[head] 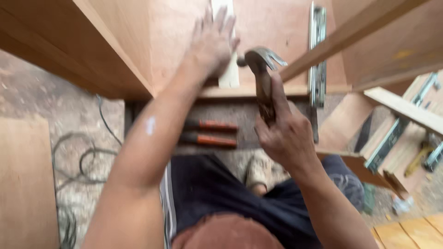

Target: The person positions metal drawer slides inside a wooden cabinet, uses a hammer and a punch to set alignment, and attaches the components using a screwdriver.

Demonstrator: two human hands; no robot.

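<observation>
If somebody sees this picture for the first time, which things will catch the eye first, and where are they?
At the centre, the right hand grips a claw hammer by its wooden handle, the metal head raised. Just left of it, the left hand lies flat on a pale wooden strip inside the plywood cabinet. Below them, two orange-handled tools lie on the floor.

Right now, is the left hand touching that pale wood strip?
Touching. The head view shows the left hand spread flat on the pale wood strip, covering its middle, with no gap visible. The right hand grips the claw hammer beside it.
</observation>
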